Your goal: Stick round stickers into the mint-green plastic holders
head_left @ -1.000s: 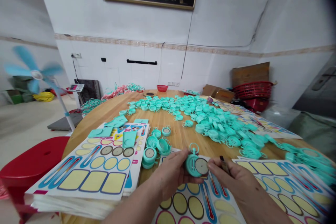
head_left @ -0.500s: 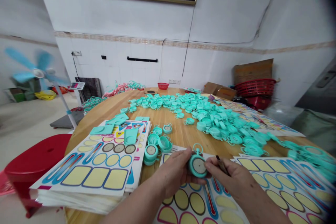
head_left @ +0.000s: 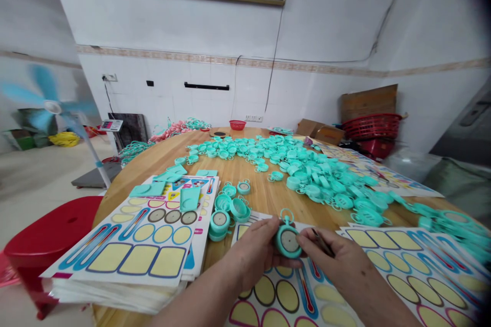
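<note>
While the left hand point(head_left: 255, 253) pinches a round teal plastic case point(head_left: 287, 241) in its fingers and thumb, the right hand point(head_left: 337, 265) pinches thin dark tweezers point(head_left: 323, 242) just beside it. Fingers hide part of the case's edge, and you cannot tell if the tweezers touch it. Both hands hover over a sticker sheet point(head_left: 268, 299) that is cut off by the bottom of the view. A big pile of teal cases point(head_left: 314, 171) lies on the round wooden table point(head_left: 264, 199). Any tiny words on the sticker sheets are too small to read. A small red basket point(head_left: 237, 124) sits near the far edge, and you cannot see inside it.
</note>
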`<state>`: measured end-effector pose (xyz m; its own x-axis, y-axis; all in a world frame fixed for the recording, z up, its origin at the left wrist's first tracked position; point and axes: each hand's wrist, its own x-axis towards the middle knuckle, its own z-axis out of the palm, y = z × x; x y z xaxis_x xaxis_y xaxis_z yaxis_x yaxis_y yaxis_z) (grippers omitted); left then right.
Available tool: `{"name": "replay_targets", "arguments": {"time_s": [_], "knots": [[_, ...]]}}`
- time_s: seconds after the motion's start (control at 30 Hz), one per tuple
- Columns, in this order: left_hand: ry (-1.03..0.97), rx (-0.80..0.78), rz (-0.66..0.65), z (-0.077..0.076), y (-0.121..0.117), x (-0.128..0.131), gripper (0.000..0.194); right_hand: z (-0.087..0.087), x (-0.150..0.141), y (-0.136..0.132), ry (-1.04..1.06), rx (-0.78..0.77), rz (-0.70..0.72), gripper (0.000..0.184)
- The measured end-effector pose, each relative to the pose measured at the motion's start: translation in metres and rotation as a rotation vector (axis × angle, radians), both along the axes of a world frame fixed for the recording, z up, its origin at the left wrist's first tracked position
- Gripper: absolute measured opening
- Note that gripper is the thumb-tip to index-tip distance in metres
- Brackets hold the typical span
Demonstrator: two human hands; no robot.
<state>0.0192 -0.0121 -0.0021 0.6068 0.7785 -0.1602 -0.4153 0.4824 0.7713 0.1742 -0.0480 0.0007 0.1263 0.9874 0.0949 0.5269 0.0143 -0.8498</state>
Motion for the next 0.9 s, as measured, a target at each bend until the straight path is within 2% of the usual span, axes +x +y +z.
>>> {"name": "replay_targets", "arguments": {"time_s": [0.2, 0.6, 0.9], "knots": [[-0.013, -0.013, 0.019, 0.0001, 0.0002, 0.0017, 0.029, -0.0069, 0.002, 0.0013, -0.08, 0.028, 0.009, 0.026], [-0.059, 0.001, 0.033, -0.0046, -0.0003, 0.0035, 0.029, -0.0053, -0.0004, 0.0013, -0.108, 0.062, -0.005, 0.025], [-0.067, 0.011, 0.062, -0.0068, -0.0017, 0.0055, 0.029, -0.0004, -0.0042, -0.0005, -0.257, 0.105, -0.048, 0.027]]}}
